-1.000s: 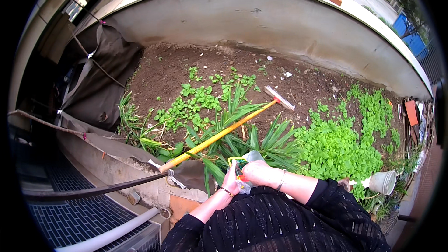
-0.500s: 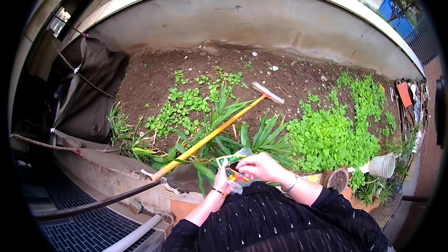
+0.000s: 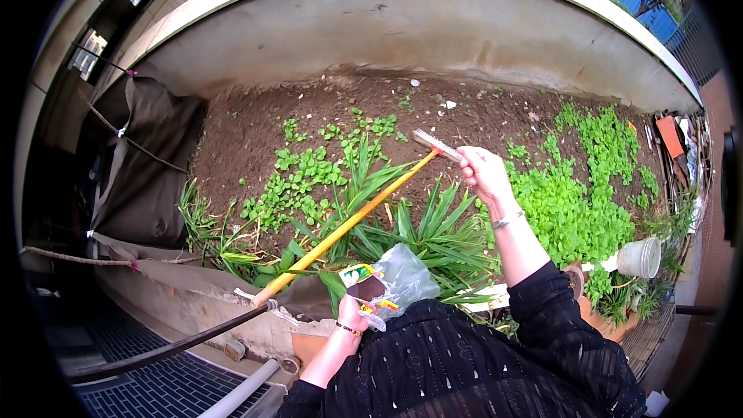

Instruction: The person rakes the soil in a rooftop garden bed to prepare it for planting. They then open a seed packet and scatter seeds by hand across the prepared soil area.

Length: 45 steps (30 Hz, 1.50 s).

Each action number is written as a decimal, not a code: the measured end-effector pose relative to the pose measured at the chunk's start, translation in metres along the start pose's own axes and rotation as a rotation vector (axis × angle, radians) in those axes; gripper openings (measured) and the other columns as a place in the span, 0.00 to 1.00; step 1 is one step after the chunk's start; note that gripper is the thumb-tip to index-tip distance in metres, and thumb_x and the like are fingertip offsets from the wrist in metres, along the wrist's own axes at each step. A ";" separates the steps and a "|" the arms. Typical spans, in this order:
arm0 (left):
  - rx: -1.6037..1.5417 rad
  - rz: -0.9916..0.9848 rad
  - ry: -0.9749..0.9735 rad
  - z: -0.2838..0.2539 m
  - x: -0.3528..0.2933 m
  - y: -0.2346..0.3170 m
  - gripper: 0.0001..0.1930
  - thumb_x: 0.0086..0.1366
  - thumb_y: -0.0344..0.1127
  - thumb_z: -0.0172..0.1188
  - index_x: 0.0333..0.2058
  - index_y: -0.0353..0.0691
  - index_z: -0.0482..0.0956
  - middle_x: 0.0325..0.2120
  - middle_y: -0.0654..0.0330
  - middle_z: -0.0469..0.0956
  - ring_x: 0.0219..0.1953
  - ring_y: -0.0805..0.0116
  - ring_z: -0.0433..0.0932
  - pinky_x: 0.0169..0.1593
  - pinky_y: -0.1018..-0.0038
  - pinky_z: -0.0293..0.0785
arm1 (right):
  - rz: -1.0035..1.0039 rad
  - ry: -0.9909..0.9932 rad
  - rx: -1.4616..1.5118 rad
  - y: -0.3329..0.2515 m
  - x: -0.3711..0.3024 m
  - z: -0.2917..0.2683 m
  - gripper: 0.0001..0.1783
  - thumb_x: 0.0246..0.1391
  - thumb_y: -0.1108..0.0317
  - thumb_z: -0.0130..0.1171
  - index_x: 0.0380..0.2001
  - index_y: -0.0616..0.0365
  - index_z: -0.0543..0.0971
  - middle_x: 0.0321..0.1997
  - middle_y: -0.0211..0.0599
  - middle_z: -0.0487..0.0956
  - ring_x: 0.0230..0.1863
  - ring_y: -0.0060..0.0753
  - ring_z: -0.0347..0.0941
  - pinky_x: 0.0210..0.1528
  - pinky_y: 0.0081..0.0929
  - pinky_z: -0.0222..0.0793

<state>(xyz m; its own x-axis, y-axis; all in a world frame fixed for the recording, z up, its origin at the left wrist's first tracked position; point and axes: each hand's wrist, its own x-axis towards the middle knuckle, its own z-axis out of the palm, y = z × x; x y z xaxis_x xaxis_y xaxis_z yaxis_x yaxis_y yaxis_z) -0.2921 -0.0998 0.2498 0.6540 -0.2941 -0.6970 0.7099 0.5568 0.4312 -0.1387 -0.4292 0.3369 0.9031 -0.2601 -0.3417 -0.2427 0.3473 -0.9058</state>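
My left hand (image 3: 350, 313) is closed on a clear plastic bag (image 3: 410, 275) and a small printed packet (image 3: 367, 288), dark with yellow and green edges, low in front of my body. My right hand (image 3: 486, 173) is stretched forward over the soil bed (image 3: 255, 120), fingers drawn together and pointing down; whatever they hold is hidden or too small to name. Its fingertips appear beside the toothed head of a rake (image 3: 365, 215); I cannot tell if they touch. The rake's yellow handle slants over long-leaved plants (image 3: 433, 224) to the bed's near left edge.
Low leafy greens (image 3: 569, 201) fill the right side, and smaller seedlings (image 3: 306, 174) grow left of centre. A concrete wall (image 3: 309, 23) closes the far side. Dark cloth (image 3: 147, 162) on poles hangs at left; a white bucket (image 3: 639, 258) stands near right.
My right hand has left the packet and reached forward over the soil. The plastic bag now spreads wider beside my left hand, which stays low. The view has shifted slightly.
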 end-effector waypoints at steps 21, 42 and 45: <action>0.062 0.000 -0.010 0.013 -0.018 0.002 0.21 0.61 0.51 0.43 0.42 0.40 0.71 0.20 0.67 0.73 0.13 0.77 0.66 0.13 0.81 0.57 | -0.544 0.196 0.274 -0.157 0.078 -0.113 0.11 0.56 0.68 0.49 0.39 0.65 0.72 0.24 0.30 0.72 0.20 0.13 0.63 0.17 0.07 0.58; 0.155 -0.034 0.068 0.030 -0.030 0.000 0.18 0.60 0.47 0.46 0.39 0.40 0.73 0.21 0.70 0.73 0.19 0.79 0.70 0.15 0.82 0.58 | -0.210 0.334 0.342 -0.040 0.053 -0.194 0.11 0.53 0.72 0.49 0.39 0.64 0.72 0.20 0.28 0.72 0.13 0.14 0.62 0.12 0.11 0.57; 0.167 -0.012 0.073 0.041 -0.033 0.000 0.17 0.60 0.46 0.46 0.40 0.40 0.73 0.21 0.69 0.74 0.19 0.78 0.70 0.15 0.82 0.58 | -0.442 0.422 0.205 -0.136 0.065 -0.200 0.12 0.56 0.67 0.49 0.40 0.63 0.73 0.18 0.25 0.69 0.14 0.12 0.58 0.12 0.09 0.54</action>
<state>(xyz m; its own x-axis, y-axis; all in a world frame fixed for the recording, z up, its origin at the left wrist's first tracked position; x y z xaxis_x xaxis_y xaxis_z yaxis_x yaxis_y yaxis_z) -0.3029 -0.1217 0.2969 0.6288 -0.2395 -0.7398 0.7552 0.4147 0.5077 -0.1182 -0.6738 0.3876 0.6750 -0.7358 -0.0543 0.2306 0.2803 -0.9318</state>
